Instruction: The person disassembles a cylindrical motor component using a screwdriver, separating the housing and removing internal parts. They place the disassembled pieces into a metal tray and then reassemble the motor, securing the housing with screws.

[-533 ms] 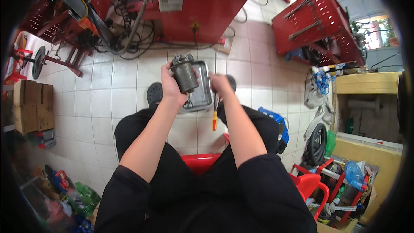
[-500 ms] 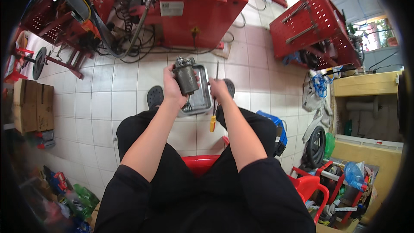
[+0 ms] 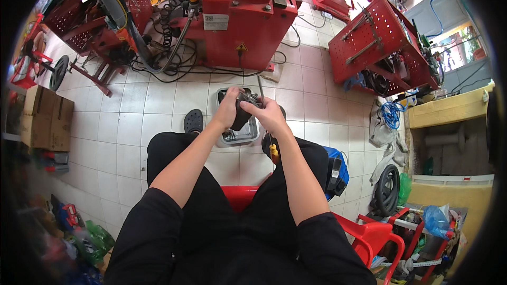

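My left hand [image 3: 226, 109] is closed on a dark metal cylindrical part [image 3: 241, 120] with fittings at one end. My right hand [image 3: 269, 114] is closed against the same part, thumb across it, along with a long screwdriver with a yellow handle [image 3: 273, 154] below the hand and its shaft rising above. Directly beneath lies a metal tray [image 3: 237, 141] on the tiled floor, partly hidden by the hands and part; small items inside it are too small to make out.
A red machine [image 3: 243, 37] with cables at its foot stands ahead. Red perforated carts [image 3: 359, 47] flank it. Cardboard boxes [image 3: 45, 119] are at the left; a blue object [image 3: 335, 174], red chair [image 3: 364, 237], black tyres [image 3: 387, 190] and a yellow shelf [image 3: 443, 105] are at the right.
My right hand has moved left onto the metal part, bringing the screwdriver with it. The part has turned and tilted, and both hands now meet around it.
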### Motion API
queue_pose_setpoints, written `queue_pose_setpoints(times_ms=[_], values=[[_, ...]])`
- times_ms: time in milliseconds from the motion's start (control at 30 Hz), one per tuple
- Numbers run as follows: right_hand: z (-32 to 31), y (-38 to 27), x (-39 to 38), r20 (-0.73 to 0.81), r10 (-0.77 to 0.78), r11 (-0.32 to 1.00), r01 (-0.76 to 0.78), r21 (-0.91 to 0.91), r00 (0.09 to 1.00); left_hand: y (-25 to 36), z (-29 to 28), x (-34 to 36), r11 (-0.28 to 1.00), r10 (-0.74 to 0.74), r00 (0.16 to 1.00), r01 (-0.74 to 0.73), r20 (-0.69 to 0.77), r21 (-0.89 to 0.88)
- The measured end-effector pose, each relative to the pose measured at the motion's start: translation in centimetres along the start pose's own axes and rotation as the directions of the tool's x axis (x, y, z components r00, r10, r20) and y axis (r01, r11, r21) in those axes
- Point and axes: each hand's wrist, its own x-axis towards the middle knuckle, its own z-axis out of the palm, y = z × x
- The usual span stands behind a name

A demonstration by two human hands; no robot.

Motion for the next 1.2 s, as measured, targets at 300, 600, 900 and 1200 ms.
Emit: queue_pose_setpoints(times_ms=[300,600,900,1200], values=[[-1.0,0.4,3.0,-0.023,-0.035,0.994,0.037,0.105,0.999,2.7,-2.0,1.1,0.97,-0.234,0.954,0.241,0.19,-0.02],[-1.9,0.4,3.3,-0.142,0.049,0.996,-0.038,0.076,0.989,3.0,-0.7,1.5,0.972,-0.157,0.977,0.127,0.144,0.2],[-2.3,-1.0,2.7,-0.201,-0.049,0.999,0.049,-0.008,0.978,3.7,-0.7,1.1,0.961,-0.209,0.969,0.228,0.128,-0.156],[-2.4,-0.7,2.7,-0.188,-0.14,0.99,0.135,-0.039,0.972,3.5,-0.6,0.9,0.867,-0.382,0.903,0.424,0.197,-0.261]])
